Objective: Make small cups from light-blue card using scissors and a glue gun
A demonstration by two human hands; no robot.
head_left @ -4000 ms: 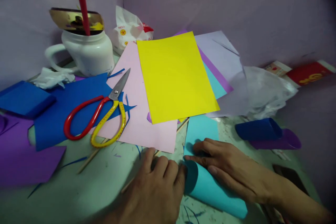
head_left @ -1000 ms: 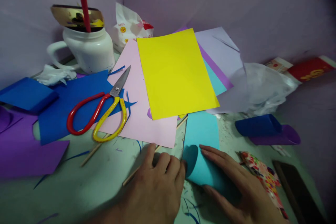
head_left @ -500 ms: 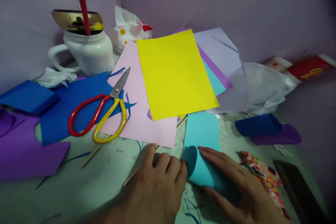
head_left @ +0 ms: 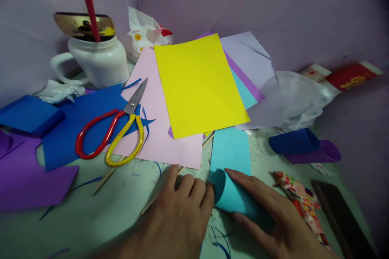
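Note:
A strip of light blue paper [head_left: 231,149] lies on the table, its near end curled into a loose roll. My right hand [head_left: 273,218] is closed over this roll, thumb on the near side and fingers along the top. Against the roll's left end sits my left hand [head_left: 182,206], its fingers bent and knuckles up. Its fingertips are partly hidden where they meet the paper, and its thumb is out of sight. A thin wooden stick [head_left: 148,206] passes beneath the left hand.
Red-and-yellow-handled scissors [head_left: 130,107] lie on blue paper [head_left: 82,109]. A yellow sheet [head_left: 202,85] covers other sheets. A white mug [head_left: 94,60] stands back left. Rolled blue paper [head_left: 293,141], a purple roll [head_left: 326,151], a floral pouch [head_left: 299,196] and a dark phone-like slab [head_left: 340,214] are right.
The whole view has shifted slightly, so things appear a little further left. Both hands keep nearly the same hold on the light blue roll.

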